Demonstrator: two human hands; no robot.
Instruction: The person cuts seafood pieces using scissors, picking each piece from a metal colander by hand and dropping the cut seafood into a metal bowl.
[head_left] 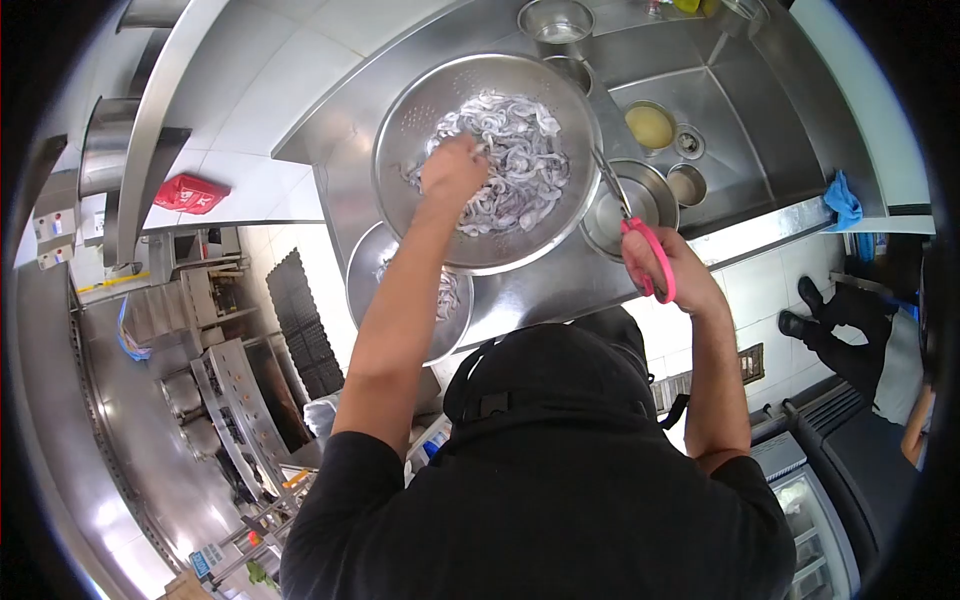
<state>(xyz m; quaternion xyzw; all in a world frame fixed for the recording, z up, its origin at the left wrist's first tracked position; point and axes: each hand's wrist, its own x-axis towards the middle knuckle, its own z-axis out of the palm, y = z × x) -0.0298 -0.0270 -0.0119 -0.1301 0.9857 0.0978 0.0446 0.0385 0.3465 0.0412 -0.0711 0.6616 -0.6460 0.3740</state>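
At abt 9 o'clock in the colander [413, 205], L hand [457, 168] is curled nearly shut over pale strips [520, 178]; can't tell if it grips any. R hand [672, 268] is closed round pink-handled scissors [650, 258], blades nr the rim at 3 o'clock. Smaller bowl [372, 318] w/ similar strips sits at 7 o'clock.

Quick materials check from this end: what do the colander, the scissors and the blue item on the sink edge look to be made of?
Colander: metal, likely stainless steel; silvery sheen, punched holes.
Scissors: glossy pink handles, probably plastic; the blades' grey shine suggests steel.
Blue item: soft and crumpled, cloth or thin plastic; I can't tell which.
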